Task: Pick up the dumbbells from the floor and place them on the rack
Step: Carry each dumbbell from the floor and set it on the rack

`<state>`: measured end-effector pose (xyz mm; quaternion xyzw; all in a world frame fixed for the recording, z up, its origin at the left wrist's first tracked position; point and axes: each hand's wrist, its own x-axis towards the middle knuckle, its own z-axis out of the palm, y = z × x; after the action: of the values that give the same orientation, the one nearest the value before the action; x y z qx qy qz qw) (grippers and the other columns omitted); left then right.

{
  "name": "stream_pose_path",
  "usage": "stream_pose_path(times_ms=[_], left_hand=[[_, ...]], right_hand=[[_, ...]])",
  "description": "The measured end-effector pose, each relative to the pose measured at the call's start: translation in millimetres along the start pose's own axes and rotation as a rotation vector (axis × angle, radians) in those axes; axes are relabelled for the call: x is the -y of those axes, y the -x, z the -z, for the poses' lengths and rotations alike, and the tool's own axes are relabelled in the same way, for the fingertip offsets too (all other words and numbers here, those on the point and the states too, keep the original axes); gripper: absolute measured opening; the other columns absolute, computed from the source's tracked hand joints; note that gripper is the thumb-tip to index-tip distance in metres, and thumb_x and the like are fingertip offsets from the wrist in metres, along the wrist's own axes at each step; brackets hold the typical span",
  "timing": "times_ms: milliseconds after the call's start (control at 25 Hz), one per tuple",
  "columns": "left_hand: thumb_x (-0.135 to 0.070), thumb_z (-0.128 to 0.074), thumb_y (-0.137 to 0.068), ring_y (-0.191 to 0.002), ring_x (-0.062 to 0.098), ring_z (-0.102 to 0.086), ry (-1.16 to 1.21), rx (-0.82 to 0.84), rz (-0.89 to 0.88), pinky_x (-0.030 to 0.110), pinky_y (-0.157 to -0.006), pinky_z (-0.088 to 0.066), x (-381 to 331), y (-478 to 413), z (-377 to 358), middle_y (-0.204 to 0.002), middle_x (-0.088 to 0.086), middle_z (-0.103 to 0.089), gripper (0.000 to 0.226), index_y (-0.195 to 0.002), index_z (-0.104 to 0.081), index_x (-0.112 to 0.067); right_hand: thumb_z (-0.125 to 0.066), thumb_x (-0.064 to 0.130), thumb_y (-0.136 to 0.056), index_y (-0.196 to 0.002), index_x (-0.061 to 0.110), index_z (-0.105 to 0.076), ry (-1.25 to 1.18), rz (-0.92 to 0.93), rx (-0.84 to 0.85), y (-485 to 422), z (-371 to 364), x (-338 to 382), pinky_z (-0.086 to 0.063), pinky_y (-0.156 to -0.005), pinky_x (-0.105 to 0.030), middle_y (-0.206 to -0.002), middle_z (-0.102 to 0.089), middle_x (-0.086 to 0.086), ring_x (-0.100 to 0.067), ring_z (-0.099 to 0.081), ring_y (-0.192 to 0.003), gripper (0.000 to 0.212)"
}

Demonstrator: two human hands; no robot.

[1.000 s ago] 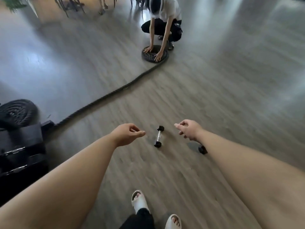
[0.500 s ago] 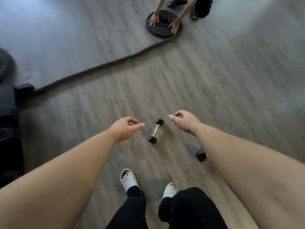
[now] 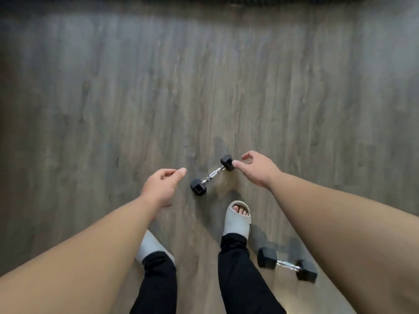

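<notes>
Two small dumbbells are seen lying on the grey wood-grain floor (image 3: 113,98). The nearer-centre dumbbell (image 3: 212,175), with black hexagonal heads and a chrome handle, is laid diagonally, its lower head toward the left and its upper head toward the right. The left hand (image 3: 162,186) is held above the floor just to the left of this dumbbell, palm down, with the fingers (image 3: 181,171) loosely curled and the thumb extended toward the handle; nothing is gripped by it. The right hand (image 3: 258,168) is spread open just to the right, its thumb tip placed against or right beside the upper head, though actual contact cannot be confirmed; nothing is enclosed by it either. The second dumbbell (image 3: 286,266) is found lower right, just beside the right foot and partly overlapped by the right forearm, well apart from both hands. A pale open-toed slipper (image 3: 238,219) is worn on the right foot, placed just below the first dumbbell, and a matching slipper (image 3: 148,247) on the left foot is partly hidden by the left forearm. Black trousers (image 3: 240,275) are visible on both legs. A dark blurred band is glimpsed along the top edge.
</notes>
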<state>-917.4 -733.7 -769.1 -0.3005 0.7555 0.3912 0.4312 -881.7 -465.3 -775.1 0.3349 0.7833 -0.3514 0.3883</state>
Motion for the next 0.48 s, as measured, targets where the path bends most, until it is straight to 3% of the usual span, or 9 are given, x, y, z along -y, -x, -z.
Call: stream_pose_path(times_ms=[120, 280, 400, 480], left_hand=[[-0.06, -0.075, -0.084, -0.094, 0.007, -0.062, 0.055, -0.031, 0.053, 0.044, -0.086, -0.061, 33, -66, -62, -0.117, -0.008, -0.067, 0.045, -0.117, -0.07, -0.03], [-0.065, -0.075, -0.079, -0.115, 0.021, -0.062, 0.069, -0.075, 0.095, 0.046, -0.101, -0.054, 73, -144, -108, -0.133, -0.003, -0.062, 0.071, -0.139, -0.06, -0.029], [-0.074, -0.07, -0.071, -0.122, 0.029, -0.062, 0.039, -0.134, 0.163, 0.05, -0.101, -0.054, 120, -204, -141, -0.146, 0.004, -0.055, 0.088, -0.145, -0.052, -0.031], [-0.074, -0.071, -0.072, -0.119, 0.03, -0.063, 0.069, -0.131, 0.184, 0.052, -0.098, -0.056, 149, -233, -169, -0.144, 0.004, -0.054, 0.087, -0.145, -0.051, -0.03]], right_hand=[[-0.062, 0.059, -0.09, -0.141, 0.018, -0.056, 0.097, 0.009, 0.036, -81, -26, -17, -0.046, -0.096, -0.035, -0.138, -0.065, -0.009, -0.029, -0.06, -0.127, 0.065], [-0.065, 0.059, -0.09, -0.148, 0.016, -0.05, 0.189, 0.023, 0.043, -163, -63, -35, -0.044, -0.1, -0.035, -0.144, -0.061, -0.009, -0.029, -0.059, -0.13, 0.074], [-0.071, 0.064, -0.084, -0.151, 0.018, -0.046, 0.232, 0.038, 0.052, -226, -103, -55, -0.047, -0.105, -0.038, -0.148, -0.053, -0.012, -0.032, -0.06, -0.128, 0.084], [-0.073, 0.067, -0.08, -0.151, 0.022, -0.046, 0.219, 0.023, 0.04, -256, -130, -68, -0.048, -0.106, -0.039, -0.148, -0.048, -0.014, -0.033, -0.061, -0.122, 0.088]])
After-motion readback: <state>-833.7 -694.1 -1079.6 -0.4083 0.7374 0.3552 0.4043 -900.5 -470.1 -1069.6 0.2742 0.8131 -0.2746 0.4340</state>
